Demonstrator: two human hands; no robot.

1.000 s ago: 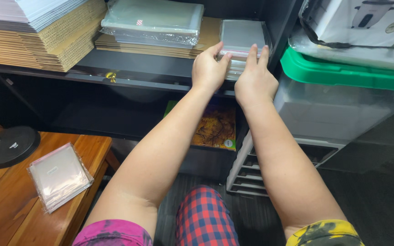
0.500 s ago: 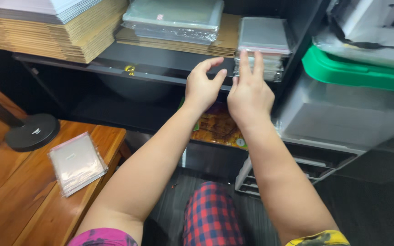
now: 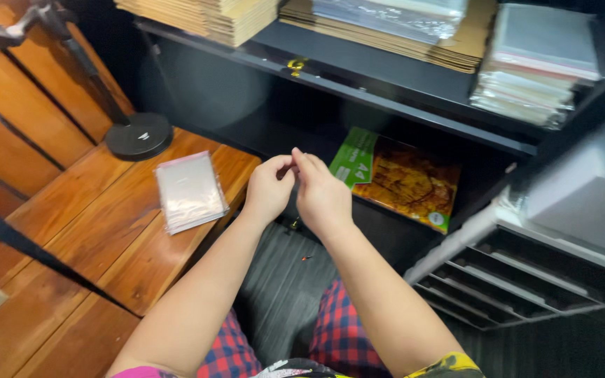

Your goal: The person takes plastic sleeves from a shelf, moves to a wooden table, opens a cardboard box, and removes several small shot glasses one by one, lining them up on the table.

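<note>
My left hand (image 3: 267, 190) and my right hand (image 3: 322, 197) meet in front of me, below the black shelf (image 3: 386, 87). Their fingertips are pinched together and touch each other. I see nothing between them. A small stack of clear plastic sleeves (image 3: 189, 190) lies on the wooden table (image 3: 99, 238), just left of my left hand. A taller stack of clear sleeves (image 3: 537, 63) sits on the shelf at the upper right, well away from both hands.
A green and orange paper pack (image 3: 400, 178) leans under the shelf behind my hands. Cardboard stacks (image 3: 211, 14) and a plastic-wrapped pile (image 3: 393, 12) sit on the shelf. A black round stand base (image 3: 138, 135) rests on the table. Grey drawer unit (image 3: 526, 273) at right.
Both hands left the sleeve stack on the shelf and dropped down toward me, coming together with pinched fingers. The view tilted down and left, showing more of the table.
</note>
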